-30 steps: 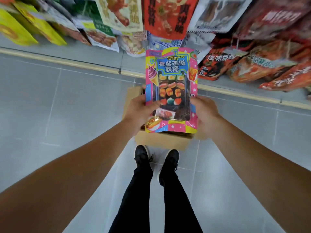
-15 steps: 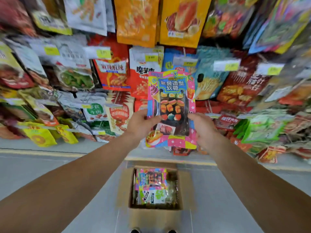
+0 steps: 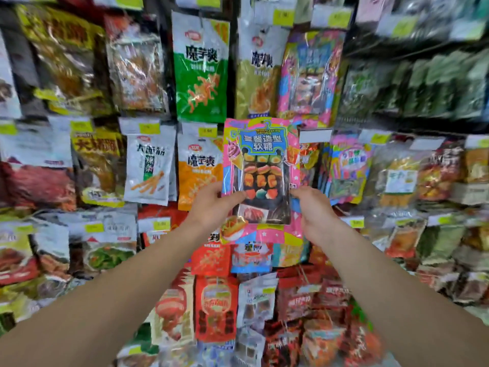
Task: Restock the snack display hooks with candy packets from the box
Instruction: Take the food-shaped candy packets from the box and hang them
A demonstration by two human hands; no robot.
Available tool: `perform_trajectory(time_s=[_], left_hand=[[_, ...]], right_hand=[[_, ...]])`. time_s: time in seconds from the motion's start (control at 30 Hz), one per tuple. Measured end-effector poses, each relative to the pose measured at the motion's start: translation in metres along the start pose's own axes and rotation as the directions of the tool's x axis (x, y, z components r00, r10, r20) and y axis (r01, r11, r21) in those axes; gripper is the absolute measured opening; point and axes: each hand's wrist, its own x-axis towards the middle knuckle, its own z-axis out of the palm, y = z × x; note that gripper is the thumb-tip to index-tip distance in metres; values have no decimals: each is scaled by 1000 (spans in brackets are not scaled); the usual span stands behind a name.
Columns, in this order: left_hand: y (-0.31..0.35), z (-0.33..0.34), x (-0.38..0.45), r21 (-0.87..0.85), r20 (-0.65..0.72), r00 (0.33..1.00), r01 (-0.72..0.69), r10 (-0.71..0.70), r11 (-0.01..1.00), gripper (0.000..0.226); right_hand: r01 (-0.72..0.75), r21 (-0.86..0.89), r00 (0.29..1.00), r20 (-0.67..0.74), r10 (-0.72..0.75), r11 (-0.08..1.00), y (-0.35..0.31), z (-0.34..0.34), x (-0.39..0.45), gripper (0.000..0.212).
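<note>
My left hand point(image 3: 211, 205) pinches left edge, right hand point(image 3: 312, 210) pinches right edge of pink glossy plastic candy packet point(image 3: 262, 178). Packet upright between hands, long axis vertical, print facing me, top end up. Matching pink packets point(image 3: 309, 75) hang on rack just above right; hook itself not discernible.

An upright pink candy packet point(image 3: 261, 178) with a clear window showing sushi-shaped sweets, raised before the hanging snack display.
</note>
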Motion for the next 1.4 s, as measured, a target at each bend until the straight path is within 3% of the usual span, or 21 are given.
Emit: perform_trajectory(time_s=[0.13,0.47,0.57,0.67,0.73,0.9,0.97,1.03,1.17,1.27,1.4], left_hand=[[42,0,26,-15,-1,997,-80,80,997,4],[111,29,91,-107,-98,971,-229,219,967,18],[122,42,112,-106,-134,964,-244,229,964,25],[136,60,133,-107,-157,955,-270,252,957,8],[145,71,145,-118,-151,948,-300,282,947,14],[159,93,177,-45,-187,935,-314,300,948,22],[161,98,190,-19,-202,934,-304,295,952,24],[162,103,198,-5,-227,924,-317,308,948,22],[166,118,215,24,-239,908,-348,343,937,16],[167,128,225,124,-243,906,-325,346,938,20],[164,137,232,124,-221,923,-292,314,948,18]], right_hand=[[118,53,993,-33,-117,992,-37,-3,11,9],[236,50,972,2,-236,971,-98,-20,55,13],[288,-1,957,20,-288,958,-115,-29,78,9],[349,-79,937,28,-348,934,-134,-38,103,13],[419,-176,908,48,-417,891,-150,-44,117,8],[603,-319,790,114,-602,731,-206,-57,149,8],[662,-391,727,125,-676,640,-224,-62,167,26],[707,-514,638,168,-751,485,-241,-68,189,48],[732,-653,440,237,-866,193,-274,-78,226,57],[719,-694,358,320,-877,40,-294,-82,245,66],[693,-716,341,434,-833,-89,-306,-79,261,70]])
